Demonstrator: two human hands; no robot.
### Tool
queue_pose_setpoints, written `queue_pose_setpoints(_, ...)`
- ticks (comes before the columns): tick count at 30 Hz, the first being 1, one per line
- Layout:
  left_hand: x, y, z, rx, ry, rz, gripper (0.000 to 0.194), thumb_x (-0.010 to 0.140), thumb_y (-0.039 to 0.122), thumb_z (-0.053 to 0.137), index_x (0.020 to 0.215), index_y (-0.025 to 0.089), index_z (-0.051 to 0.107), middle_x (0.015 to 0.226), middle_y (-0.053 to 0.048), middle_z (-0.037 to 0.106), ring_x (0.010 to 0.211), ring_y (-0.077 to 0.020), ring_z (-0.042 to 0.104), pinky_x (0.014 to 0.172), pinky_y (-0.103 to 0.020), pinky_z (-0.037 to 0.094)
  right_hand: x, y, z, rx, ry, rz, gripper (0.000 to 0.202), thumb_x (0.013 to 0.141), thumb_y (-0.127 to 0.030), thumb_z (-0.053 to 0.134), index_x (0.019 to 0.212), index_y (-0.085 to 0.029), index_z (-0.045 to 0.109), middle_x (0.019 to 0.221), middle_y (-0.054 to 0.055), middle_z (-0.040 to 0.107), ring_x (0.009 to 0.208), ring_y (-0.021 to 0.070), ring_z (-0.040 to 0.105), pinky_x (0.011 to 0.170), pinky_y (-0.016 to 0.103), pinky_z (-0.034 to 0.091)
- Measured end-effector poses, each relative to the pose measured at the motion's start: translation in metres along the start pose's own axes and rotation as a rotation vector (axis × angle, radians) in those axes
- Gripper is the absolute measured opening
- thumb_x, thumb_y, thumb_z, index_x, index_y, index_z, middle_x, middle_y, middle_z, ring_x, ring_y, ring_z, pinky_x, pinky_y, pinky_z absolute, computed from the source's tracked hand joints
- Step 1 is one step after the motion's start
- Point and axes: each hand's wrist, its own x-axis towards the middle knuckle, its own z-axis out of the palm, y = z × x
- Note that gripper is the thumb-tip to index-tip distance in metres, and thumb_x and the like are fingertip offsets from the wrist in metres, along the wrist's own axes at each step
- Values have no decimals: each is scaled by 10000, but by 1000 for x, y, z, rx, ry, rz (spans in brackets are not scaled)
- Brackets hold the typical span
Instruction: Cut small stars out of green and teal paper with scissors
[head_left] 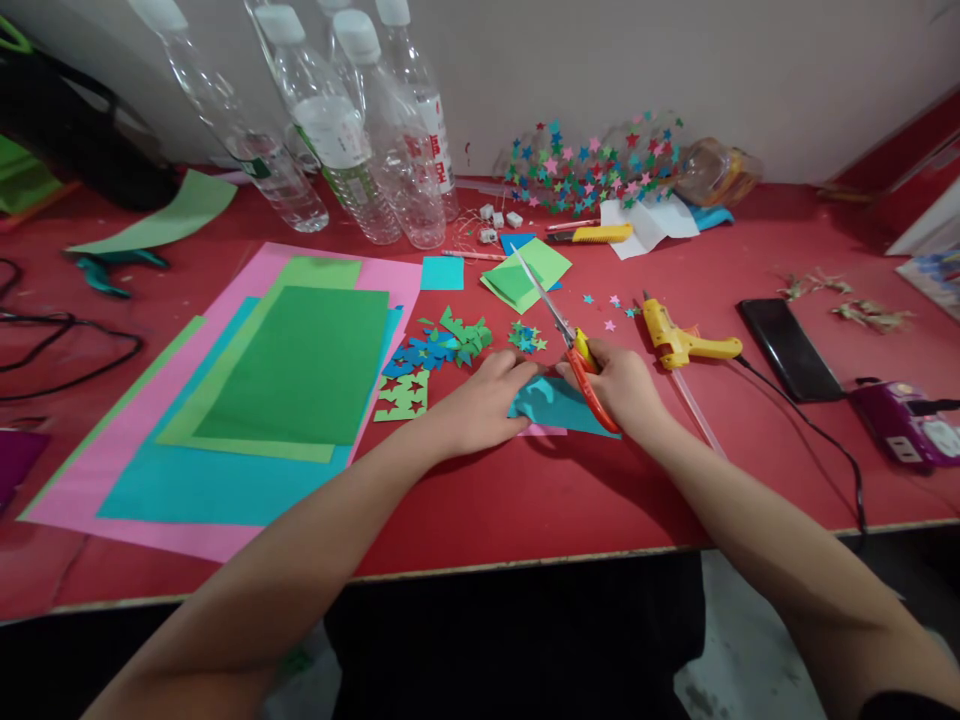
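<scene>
Orange-and-yellow-handled scissors [579, 365] are held in my right hand [626, 385], their long metal blades pointing away up and to the left. Beneath that hand lies a creased sheet of teal-blue paper [566, 402], and a sliver of pink paper [544, 430] shows under its near edge. My left hand [487, 400] has its fingers and thumb around the left edge of the blue sheet, pressing on it. Just beyond the hands is a small pile of cut paper stars [527, 337]. To the left lie green paper scraps [465, 337] and a light green piece with star-shaped holes [403, 396].
Large coloured sheets [292, 370] are stacked at left. Several plastic bottles [337, 130] stand by the wall, near a clear container with stars [592, 165]. A yellow cutter [602, 233], corded glue gun [686, 340], phone [791, 350] and purple power socket [904, 425] lie to the right.
</scene>
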Motion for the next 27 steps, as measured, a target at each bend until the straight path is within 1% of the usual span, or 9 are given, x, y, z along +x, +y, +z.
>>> queue_pose_setpoints(3, -1, 0, 2, 11, 42, 75, 487, 792, 182, 536, 1269, 174, 439, 1199, -126, 434, 1189, -267, 444, 1065, -436, 387, 0, 4, 1, 2, -14, -41, 243, 726, -412, 598, 748, -178, 538, 628, -4, 520, 573, 133, 402, 532, 253, 256)
queue_pose_setpoints(6, -2, -1, 4, 11, 72, 117, 482, 809, 183, 525, 1282, 181, 432, 1209, -132, 432, 1202, -270, 445, 1082, -447, 372, 0, 7, 2, -3, -20, -109, 151, 713, -304, 597, 765, -178, 531, 678, 4, 543, 589, 131, 415, 535, 250, 258)
queue_pose_setpoints(12, -2, 1, -7, -251, 130, -24, 525, 749, 277, 650, 1236, 195, 469, 1303, -131, 477, 1247, -271, 464, 1062, -439, 392, -2, 0, -6, 106, -13, -89, 152, 671, -235, 594, 792, -175, 524, 690, -3, 536, 594, 128, 431, 532, 240, 288)
queue_pose_setpoints(15, -2, 4, -12, -450, 91, -139, 479, 779, 254, 590, 1238, 188, 473, 1178, -97, 601, 1007, -216, 602, 889, -391, 490, -6, -4, -9, 157, -13, -122, 175, 664, -225, 604, 819, -171, 544, 721, 2, 555, 610, 132, 452, 533, 238, 304)
queue_pose_setpoints(17, -1, 5, -14, -505, 77, -201, 425, 788, 279, 579, 1197, 184, 516, 1103, -76, 640, 907, -193, 616, 816, -361, 494, -10, -5, -8, 177, -35, -161, 200, 667, -208, 607, 858, -171, 562, 744, 7, 574, 624, 137, 478, 543, 239, 328)
queue_pose_setpoints(20, 1, 1, -14, -481, 59, -254, 255, 745, 283, 622, 979, 182, 636, 999, -48, 672, 906, -194, 606, 800, -335, 467, -14, -5, -5, 162, -55, -237, 198, 683, -191, 625, 876, -175, 583, 757, 13, 594, 658, 152, 522, 582, 254, 374)
queue_pose_setpoints(22, 3, -6, -16, -499, 60, -275, 137, 713, 255, 641, 826, 180, 654, 837, -20, 664, 797, -167, 593, 717, -303, 451, -14, -4, -5, 167, -26, -252, 178, 700, -198, 646, 869, -179, 591, 754, 15, 599, 677, 162, 542, 599, 265, 395)
queue_pose_setpoints(23, 3, -10, -17, -533, 94, -288, 94, 712, 246, 635, 776, 177, 644, 742, -2, 631, 710, -142, 564, 656, -282, 431, -14, -3, -6, 191, 6, -245, 171, 712, -212, 655, 868, -182, 592, 756, 16, 601, 684, 165, 547, 601, 270, 403)
queue_pose_setpoints(27, 5, -23, -24, -834, 453, -351, 154, 657, 219, 696, 752, 171, 584, 674, 51, 528, 563, -67, 464, 533, -213, 381, -7, -3, -10, 416, 232, -244, 181, 772, -312, 662, 877, -200, 565, 823, 27, 614, 728, 164, 562, 641, 289, 450)
